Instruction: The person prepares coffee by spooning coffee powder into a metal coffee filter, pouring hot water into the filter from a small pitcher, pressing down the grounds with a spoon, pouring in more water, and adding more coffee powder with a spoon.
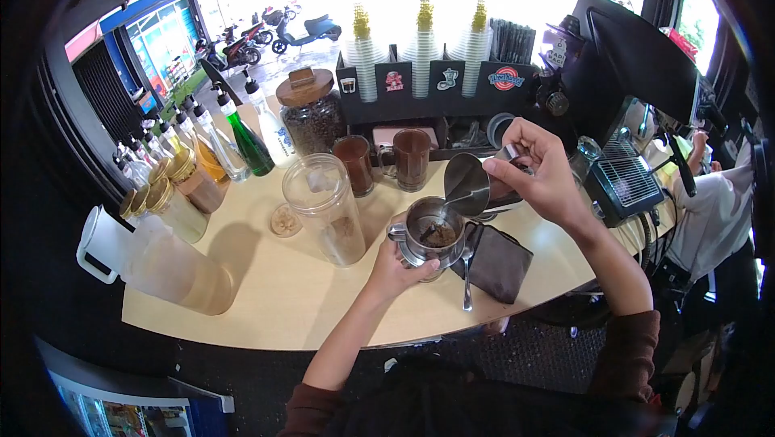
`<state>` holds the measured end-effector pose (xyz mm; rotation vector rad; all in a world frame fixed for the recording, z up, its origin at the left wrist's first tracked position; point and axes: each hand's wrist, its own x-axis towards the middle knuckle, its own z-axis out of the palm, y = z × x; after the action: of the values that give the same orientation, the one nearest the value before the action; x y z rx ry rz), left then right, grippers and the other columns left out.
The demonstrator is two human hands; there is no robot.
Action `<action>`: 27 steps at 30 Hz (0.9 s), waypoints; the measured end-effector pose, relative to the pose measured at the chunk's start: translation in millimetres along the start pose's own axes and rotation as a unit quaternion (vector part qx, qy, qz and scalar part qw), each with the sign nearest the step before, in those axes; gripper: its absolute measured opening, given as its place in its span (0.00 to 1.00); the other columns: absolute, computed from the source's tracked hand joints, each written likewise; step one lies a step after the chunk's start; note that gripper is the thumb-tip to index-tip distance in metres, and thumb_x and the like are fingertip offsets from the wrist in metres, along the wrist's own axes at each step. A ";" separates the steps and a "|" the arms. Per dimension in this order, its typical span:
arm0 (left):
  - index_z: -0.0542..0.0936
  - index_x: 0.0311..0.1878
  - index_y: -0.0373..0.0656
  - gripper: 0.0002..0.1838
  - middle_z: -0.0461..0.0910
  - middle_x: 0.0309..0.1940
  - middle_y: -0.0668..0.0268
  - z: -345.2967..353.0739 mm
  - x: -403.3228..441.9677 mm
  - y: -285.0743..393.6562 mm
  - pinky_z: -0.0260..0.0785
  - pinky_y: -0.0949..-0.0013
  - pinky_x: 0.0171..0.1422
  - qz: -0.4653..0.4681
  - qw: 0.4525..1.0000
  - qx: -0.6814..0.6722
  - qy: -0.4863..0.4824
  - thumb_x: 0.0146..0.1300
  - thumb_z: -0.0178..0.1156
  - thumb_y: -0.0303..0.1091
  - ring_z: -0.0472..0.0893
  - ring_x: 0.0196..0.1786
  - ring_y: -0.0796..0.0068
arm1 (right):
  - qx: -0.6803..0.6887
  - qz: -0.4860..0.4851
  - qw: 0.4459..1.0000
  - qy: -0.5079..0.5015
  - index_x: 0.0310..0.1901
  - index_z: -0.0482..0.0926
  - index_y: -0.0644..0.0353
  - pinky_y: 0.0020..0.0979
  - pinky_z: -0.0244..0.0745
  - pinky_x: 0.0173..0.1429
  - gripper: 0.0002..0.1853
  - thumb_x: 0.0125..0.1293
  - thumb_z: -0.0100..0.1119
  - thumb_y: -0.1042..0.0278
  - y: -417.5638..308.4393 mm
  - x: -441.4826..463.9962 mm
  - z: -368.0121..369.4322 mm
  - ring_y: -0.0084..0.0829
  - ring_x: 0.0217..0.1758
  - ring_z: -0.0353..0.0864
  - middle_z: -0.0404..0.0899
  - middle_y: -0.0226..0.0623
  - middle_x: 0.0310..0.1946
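My right hand [529, 166] grips a metal pitcher [468, 182] by its handle. The pitcher is tilted, with its lip over a metal coffee dripper [413, 227], and a thin stream seems to run down from it. Dark wet coffee grounds [440, 235] lie inside the dripper. My left hand [400, 271] is closed around the dripper's lower part; what stands beneath it is mostly hidden. A spoon [467, 279] rests beside it on a folded dark cloth [499, 263]. Left of the dripper stands an open clear jar [331, 223] with a little brown powder.
Behind are two glass mugs [412, 162] of brown drink and a wooden-lidded bean jar [311, 122]. Pump bottles [242, 138] and a white-lidded jug [178, 263] line the left. A cup rack [412, 77] stands at the back, a machine [626, 178] at right; a person [714, 203] sits beyond.
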<state>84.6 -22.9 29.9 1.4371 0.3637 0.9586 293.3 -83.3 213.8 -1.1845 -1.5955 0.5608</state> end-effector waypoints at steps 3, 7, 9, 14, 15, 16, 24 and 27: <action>0.46 0.73 0.39 0.54 0.63 0.65 0.58 -0.8 -0.3 -0.4 0.58 0.62 0.73 -0.010 1.000 0.004 -0.003 0.48 0.73 0.26 0.66 0.67 0.68 | 0.009 0.002 1.000 0.004 0.32 0.65 0.59 0.16 0.64 0.29 0.14 0.61 0.65 0.73 0.7 -0.1 0.5 0.09 0.27 0.66 0.69 0.23 0.24; 0.57 0.68 0.39 0.46 0.69 0.60 0.58 4.0 -0.3 1.5 0.61 0.63 0.69 0.008 0.999 -0.011 0.030 0.47 0.73 0.27 0.70 0.63 0.69 | 0.013 -0.001 1.000 0.010 0.32 0.65 0.60 0.16 0.64 0.28 0.14 0.61 0.65 0.73 5.3 0.5 -0.3 0.09 0.26 0.66 0.67 0.23 0.24; 0.57 0.68 0.39 0.46 0.68 0.60 0.58 4.0 0.0 1.8 0.61 0.63 0.69 0.012 0.999 -0.016 0.028 0.47 0.73 0.27 0.70 0.63 0.69 | 0.020 0.004 1.000 0.010 0.32 0.65 0.60 0.16 0.64 0.28 0.14 0.61 0.64 0.74 2.6 0.4 0.1 0.09 0.26 0.66 0.67 0.23 0.24; 0.57 0.68 0.39 0.46 0.68 0.61 0.58 3.3 -0.6 0.1 0.61 0.63 0.70 0.009 0.999 -0.024 0.026 0.47 0.73 0.27 0.70 0.64 0.68 | -0.019 -0.014 1.000 0.013 0.31 0.65 0.60 0.17 0.65 0.29 0.14 0.60 0.64 0.74 2.3 3.0 -1.8 0.09 0.26 0.66 0.67 0.23 0.23; 0.57 0.68 0.39 0.46 0.68 0.61 0.58 2.8 -0.8 -0.2 0.61 0.63 0.70 0.005 0.999 -0.020 0.025 0.47 0.73 0.27 0.70 0.64 0.68 | -0.021 -0.015 1.000 0.011 0.31 0.65 0.60 0.17 0.66 0.29 0.14 0.60 0.64 0.75 1.3 3.8 -1.6 0.09 0.27 0.67 0.67 0.24 0.23; 0.57 0.68 0.39 0.46 0.68 0.61 0.58 2.6 -1.1 -0.1 0.61 0.63 0.70 0.004 0.999 -0.020 0.025 0.47 0.73 0.27 0.70 0.64 0.68 | -0.022 -0.016 1.000 0.008 0.31 0.65 0.60 0.18 0.67 0.29 0.14 0.60 0.64 0.75 0.0 4.3 -1.2 0.10 0.27 0.68 0.67 0.24 0.23; 0.56 0.69 0.39 0.47 0.67 0.61 0.58 0.4 -1.4 -2.5 0.61 0.64 0.70 -0.015 1.000 -0.009 0.020 0.48 0.73 0.27 0.70 0.64 0.69 | -0.003 -0.003 1.000 0.009 0.31 0.64 0.60 0.18 0.72 0.32 0.14 0.60 0.64 0.75 -11.3 6.8 3.7 0.10 0.29 0.71 0.69 0.24 0.24; 0.56 0.69 0.39 0.47 0.67 0.61 0.59 2.6 -1.4 -0.7 0.61 0.64 0.70 0.000 1.000 -0.015 0.024 0.48 0.73 0.27 0.70 0.64 0.70 | 0.002 0.001 1.000 0.011 0.31 0.64 0.61 0.19 0.75 0.33 0.14 0.61 0.64 0.75 -12.4 6.9 3.9 0.10 0.30 0.71 0.69 0.24 0.24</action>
<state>85.9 -25.5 29.2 1.3880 0.3840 0.9963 284.7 -81.4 225.6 -1.1861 -1.5737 0.5501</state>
